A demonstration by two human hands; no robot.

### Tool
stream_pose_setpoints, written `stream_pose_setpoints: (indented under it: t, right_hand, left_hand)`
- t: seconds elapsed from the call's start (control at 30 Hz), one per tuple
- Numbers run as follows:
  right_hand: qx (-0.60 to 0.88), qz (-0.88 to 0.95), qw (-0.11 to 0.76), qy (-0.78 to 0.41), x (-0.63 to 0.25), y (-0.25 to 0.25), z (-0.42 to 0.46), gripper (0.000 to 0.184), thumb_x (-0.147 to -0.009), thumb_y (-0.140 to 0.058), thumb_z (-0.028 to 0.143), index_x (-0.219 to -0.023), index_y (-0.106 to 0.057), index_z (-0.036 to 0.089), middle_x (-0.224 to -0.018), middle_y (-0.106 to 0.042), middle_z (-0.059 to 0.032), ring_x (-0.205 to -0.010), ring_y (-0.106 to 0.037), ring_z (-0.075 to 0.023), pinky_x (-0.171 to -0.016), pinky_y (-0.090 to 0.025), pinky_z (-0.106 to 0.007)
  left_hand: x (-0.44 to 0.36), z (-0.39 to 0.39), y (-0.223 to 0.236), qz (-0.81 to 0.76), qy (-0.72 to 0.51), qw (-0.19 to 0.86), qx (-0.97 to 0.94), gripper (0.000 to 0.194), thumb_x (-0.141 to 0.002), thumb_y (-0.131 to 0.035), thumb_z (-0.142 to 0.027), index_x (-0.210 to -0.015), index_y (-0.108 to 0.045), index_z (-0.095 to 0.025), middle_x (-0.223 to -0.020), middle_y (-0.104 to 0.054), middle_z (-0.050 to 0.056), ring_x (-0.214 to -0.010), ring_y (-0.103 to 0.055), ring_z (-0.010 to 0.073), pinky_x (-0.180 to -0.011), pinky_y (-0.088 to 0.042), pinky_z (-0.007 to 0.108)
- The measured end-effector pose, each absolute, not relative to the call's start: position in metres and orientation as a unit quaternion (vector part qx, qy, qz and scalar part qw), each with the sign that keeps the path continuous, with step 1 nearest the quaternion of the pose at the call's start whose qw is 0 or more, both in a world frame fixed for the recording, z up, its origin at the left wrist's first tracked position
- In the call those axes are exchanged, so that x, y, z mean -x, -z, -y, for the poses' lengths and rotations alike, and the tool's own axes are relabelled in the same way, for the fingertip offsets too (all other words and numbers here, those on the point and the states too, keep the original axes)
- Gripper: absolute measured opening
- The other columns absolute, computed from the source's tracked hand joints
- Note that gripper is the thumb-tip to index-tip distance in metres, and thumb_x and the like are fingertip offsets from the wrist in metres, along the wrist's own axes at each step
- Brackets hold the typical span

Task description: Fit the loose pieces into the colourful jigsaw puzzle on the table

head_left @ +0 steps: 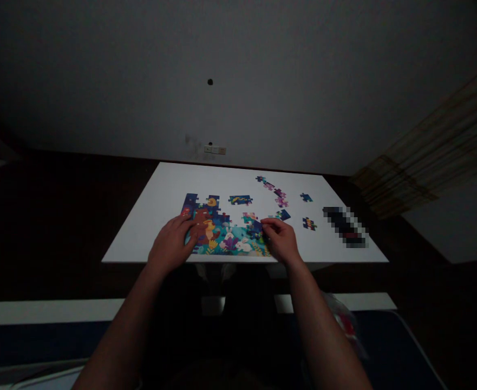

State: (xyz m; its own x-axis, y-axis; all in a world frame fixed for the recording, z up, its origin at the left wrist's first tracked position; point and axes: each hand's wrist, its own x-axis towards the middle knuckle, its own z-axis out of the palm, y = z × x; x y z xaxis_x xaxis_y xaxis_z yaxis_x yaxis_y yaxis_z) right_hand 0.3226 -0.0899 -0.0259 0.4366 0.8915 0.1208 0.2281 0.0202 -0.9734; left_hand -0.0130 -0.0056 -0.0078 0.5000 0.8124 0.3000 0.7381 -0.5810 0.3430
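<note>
A partly assembled colourful jigsaw puzzle [222,230] lies near the front edge of a white table [149,216]. My left hand [173,244] rests flat on the puzzle's left part, fingers stretched out. My right hand [281,238] is at the puzzle's right edge, its fingers pinched on a dark blue puzzle piece [257,226] against the assembled part. A small joined cluster [240,200] lies just beyond the puzzle.
Several loose pieces lie to the right: a pink and blue string [274,192], one blue piece [306,197], another [309,223]. A dark pixelated object [345,226] sits at the table's right side. Dark floor surrounds the table; a curtain [425,162] hangs at right.
</note>
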Motion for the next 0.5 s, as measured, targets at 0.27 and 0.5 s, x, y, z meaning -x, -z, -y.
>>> stream_pose_setpoints:
  t: [0.27,0.5]
  right_hand:
    - [0.64,0.454,0.55,-0.285,-0.322,0.0233,0.0911,0.025,-0.083,-0.072,0.042,-0.097,-0.08,0.022,-0.087,-0.077,-0.005,-0.076,-0.068,-0.0212,-0.071,-0.053,-0.035]
    - [0.639,0.453,0.55,-0.29,-0.3216,0.0235,0.0913,0.023,-0.084,-0.072,0.042,-0.095,-0.079,0.023,-0.083,-0.075,-0.0047,-0.074,-0.066,-0.0213,-0.069,-0.052,-0.035]
  left_hand:
    - [0.0131,0.0061,0.0071,-0.446,-0.217,0.074,-0.865,0.044,-0.103,-0.048,-0.044,-0.129,-0.07,-0.017,-0.144,-0.062,0.016,-0.137,-0.054,0.0335,-0.117,-0.044,0.054]
    - [0.012,0.0067,0.0057,-0.45,-0.221,0.08,-0.862,0.043,-0.103,-0.048,-0.044,-0.129,-0.07,-0.018,-0.144,-0.062,0.016,-0.136,-0.055,0.0326,-0.118,-0.044,0.053]
